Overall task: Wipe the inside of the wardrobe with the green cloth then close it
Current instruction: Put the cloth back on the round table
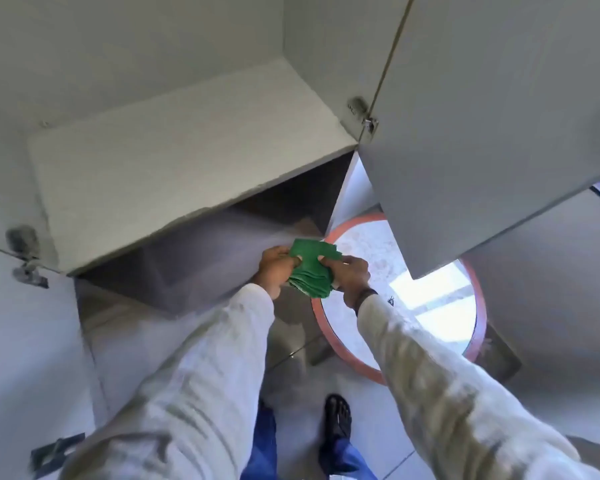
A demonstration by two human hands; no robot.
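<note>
A green cloth, folded into a thick wad of layers, is held up in front of an open wardrobe, just below the front edge of its shelf. The wardrobe is pale grey inside and out, its bare shelf lit from above and the compartment beneath in shadow. Both doors stand open, the right-hand door swung wide on its metal hinge.
</note>
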